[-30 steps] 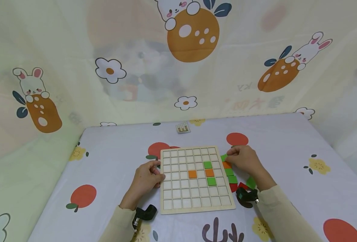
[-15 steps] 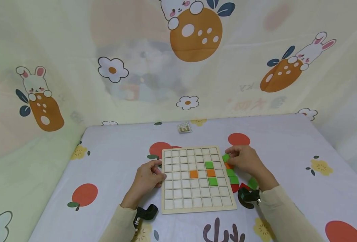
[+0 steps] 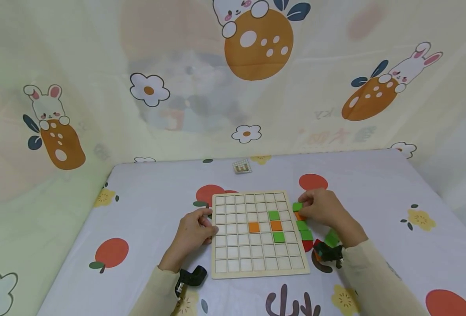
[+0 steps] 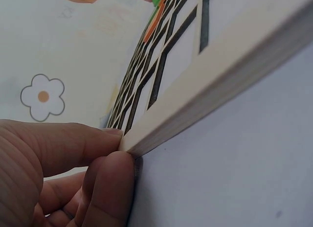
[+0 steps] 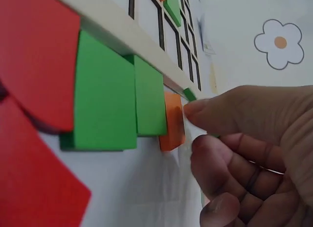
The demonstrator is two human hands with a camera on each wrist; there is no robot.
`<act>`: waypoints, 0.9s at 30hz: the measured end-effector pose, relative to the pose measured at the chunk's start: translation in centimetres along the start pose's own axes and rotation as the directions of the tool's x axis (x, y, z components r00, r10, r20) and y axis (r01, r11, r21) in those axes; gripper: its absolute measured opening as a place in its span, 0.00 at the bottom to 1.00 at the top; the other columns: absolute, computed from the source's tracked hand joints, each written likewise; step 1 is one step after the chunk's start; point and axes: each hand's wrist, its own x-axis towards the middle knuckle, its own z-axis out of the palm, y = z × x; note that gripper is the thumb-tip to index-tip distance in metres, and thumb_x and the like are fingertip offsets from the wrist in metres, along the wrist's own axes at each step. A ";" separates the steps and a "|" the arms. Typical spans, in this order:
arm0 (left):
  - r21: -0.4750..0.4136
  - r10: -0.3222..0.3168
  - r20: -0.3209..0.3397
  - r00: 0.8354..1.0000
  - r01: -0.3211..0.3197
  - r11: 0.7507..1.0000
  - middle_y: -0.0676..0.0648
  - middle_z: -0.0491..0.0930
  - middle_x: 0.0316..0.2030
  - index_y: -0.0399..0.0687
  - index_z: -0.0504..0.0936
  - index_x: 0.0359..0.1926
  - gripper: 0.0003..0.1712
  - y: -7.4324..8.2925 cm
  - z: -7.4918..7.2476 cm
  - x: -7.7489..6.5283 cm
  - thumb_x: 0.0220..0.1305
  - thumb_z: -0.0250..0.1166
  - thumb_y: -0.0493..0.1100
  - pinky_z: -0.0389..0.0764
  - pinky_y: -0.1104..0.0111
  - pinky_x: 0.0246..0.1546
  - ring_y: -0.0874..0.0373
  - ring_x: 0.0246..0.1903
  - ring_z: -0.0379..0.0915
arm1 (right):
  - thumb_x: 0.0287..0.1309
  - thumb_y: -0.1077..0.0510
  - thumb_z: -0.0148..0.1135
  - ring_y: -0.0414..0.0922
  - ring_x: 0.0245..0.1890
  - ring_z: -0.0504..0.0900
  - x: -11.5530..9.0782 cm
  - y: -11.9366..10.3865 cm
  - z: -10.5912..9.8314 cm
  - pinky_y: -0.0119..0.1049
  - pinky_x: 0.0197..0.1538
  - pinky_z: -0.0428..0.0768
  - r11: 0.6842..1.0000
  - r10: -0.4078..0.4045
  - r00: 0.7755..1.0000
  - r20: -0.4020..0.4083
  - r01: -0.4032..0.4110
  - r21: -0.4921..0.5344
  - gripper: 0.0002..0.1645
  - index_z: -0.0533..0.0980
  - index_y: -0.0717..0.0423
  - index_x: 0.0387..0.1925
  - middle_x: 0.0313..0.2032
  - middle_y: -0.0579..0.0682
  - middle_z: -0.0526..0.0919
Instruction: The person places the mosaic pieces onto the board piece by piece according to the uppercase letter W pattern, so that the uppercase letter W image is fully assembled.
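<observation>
A wooden grid board (image 3: 245,253) lies in front of me, with orange and green square tiles in some cells. My left hand (image 3: 190,232) pinches the board's left edge; in the left wrist view the thumb and a finger meet at the frame's corner (image 4: 131,145). Beyond the board's right edge, my right hand (image 3: 323,206) pinches a green tile (image 3: 297,206) between thumb and fingers, which mostly cover it in the right wrist view. Right beside the thumb is an orange tile (image 5: 174,122), followed by green tiles (image 5: 105,90) in a row along the frame.
Red pieces (image 5: 36,56) lie at the near end of the tile row. Another green piece (image 3: 331,238) is partly covered by the right wrist's black camera mount (image 3: 327,252). A small patterned card (image 3: 242,166) sits behind the board, near the patterned cloth wall (image 3: 193,149).
The right hand has shifted slightly right, and the green tile at its fingertips has turned and moved a little away from the board's edge. The left hand keeps its place on the board.
</observation>
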 end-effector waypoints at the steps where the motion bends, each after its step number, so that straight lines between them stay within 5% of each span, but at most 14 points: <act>1: 0.001 0.001 0.001 1.000 -0.001 1.000 0.45 0.78 0.30 0.35 0.78 0.65 0.31 0.0 0.0 0.0 0.60 0.74 0.33 0.80 0.70 0.23 0.59 0.19 0.75 | 0.55 0.61 0.71 0.48 0.38 0.78 -0.2 0.0 0.0 0.38 0.38 0.77 1.000 -0.003 1.000 -0.003 0.003 0.011 0.16 0.85 0.65 0.45 0.32 0.50 0.83; 14: 0.008 0.005 0.011 1.000 -0.005 1.000 0.45 0.78 0.30 0.35 0.78 0.66 0.31 0.2 -0.1 -0.1 0.61 0.73 0.33 0.79 0.70 0.22 0.59 0.19 0.76 | 0.55 0.61 0.75 0.47 0.37 0.77 -2.0 -1.7 2.2 0.36 0.36 0.79 0.983 0.003 1.000 0.029 -0.009 0.184 0.18 0.84 0.60 0.48 0.33 0.50 0.81; 27: 0.001 0.021 0.012 1.000 -0.021 1.000 0.46 0.80 0.30 0.35 0.78 0.65 0.30 0.3 -0.1 -0.2 0.62 0.72 0.33 0.79 0.69 0.24 0.59 0.20 0.77 | 0.53 0.62 0.77 0.44 0.32 0.77 -3.4 -3.6 4.7 0.32 0.36 0.78 0.967 -0.136 0.989 0.051 0.122 0.223 0.13 0.86 0.58 0.42 0.30 0.47 0.81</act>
